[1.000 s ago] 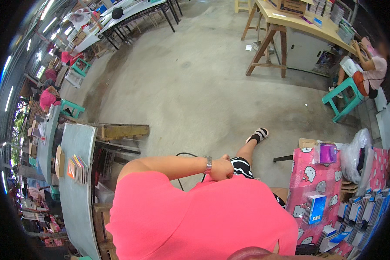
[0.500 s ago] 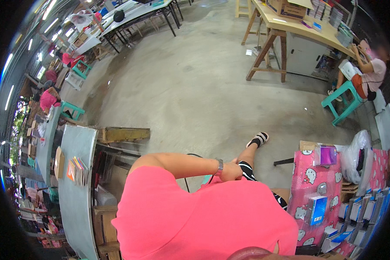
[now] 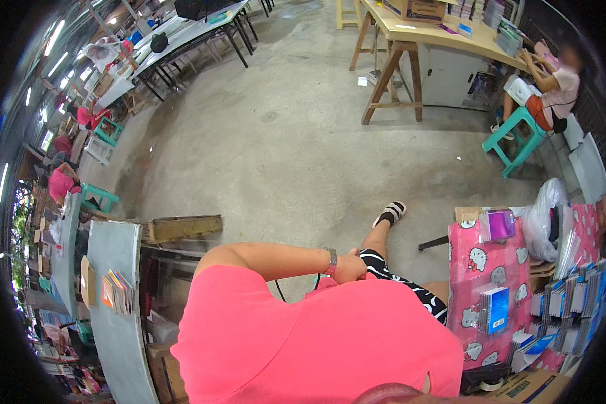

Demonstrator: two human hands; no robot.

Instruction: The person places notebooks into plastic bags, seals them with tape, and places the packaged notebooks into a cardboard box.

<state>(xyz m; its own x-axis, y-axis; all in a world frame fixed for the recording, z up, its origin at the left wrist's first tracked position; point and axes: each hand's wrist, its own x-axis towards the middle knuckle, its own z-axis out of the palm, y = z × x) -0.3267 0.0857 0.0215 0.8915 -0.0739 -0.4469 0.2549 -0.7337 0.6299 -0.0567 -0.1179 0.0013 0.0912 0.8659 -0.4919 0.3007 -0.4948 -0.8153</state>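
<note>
My left hand (image 3: 349, 267), with a metal-band watch (image 3: 331, 261) on the wrist, rests over my lap in front of my pink shirt (image 3: 316, 330). Its fingers curl out of sight behind the hand, so what they hold or touch is hidden. Black-and-white patterned shorts (image 3: 411, 295) are right beside it. A thin dark cable (image 3: 279, 289) loops just below the forearm. My right hand does not show. To my right, a table with a pink cartoon-print cover (image 3: 459, 269) bears a blue spiral notebook (image 3: 497, 310) and a purple notebook pack (image 3: 500, 226).
Many blue notebooks (image 3: 579, 303) stack at the right, near a clear plastic bag (image 3: 545, 222) and a cardboard box (image 3: 532, 389). At left, a grey table (image 3: 114, 337) holds upright booklets (image 3: 118, 293). A person (image 3: 552, 87) sits on a green stool (image 3: 515, 141) by a wooden table (image 3: 444, 37).
My view has turned slightly, so the surroundings sit further left. A cardboard box has come into view at the lower right. My left hand stays over my lap.
</note>
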